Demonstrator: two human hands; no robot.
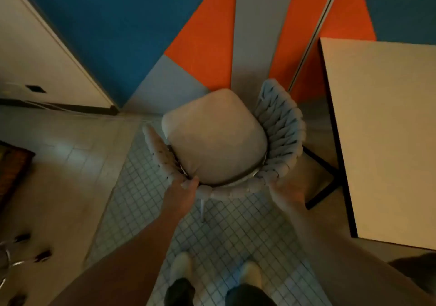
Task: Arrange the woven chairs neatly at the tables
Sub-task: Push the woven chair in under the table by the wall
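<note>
Seen from above, a woven chair (280, 138) stands on the tiled floor (226, 232) right in front of the person, its curved back turned toward them and its open front facing the far wall. A thick beige cushion (214, 136) fills the seat.

Both arms reach forward and down from the near edge of the view, spread apart in a V. The left hand (182, 191) meets the near-left part of the woven back rim, thumb lying over the top of the weave beside the cushion, the other fingers going under or behind the rim where they are hidden; it is closed around the rim. The right hand (286, 191) is on the near-right part of the rim, palm turned inward and cupped against the outer side of the weave; the fingers are blurred, so how far they wrap around cannot be told, but the hand is pressed against the chair.

To the right, well lit, is a pale tabletop (387, 140) with a dark edge, its black frame (323, 180) reaching the floor just beside the chair's right flank. The chair sits off the tabletop's left side, not tucked under it.

The person's two light shoes (251, 274) stand on the small tiles near the bottom of the view.
</note>
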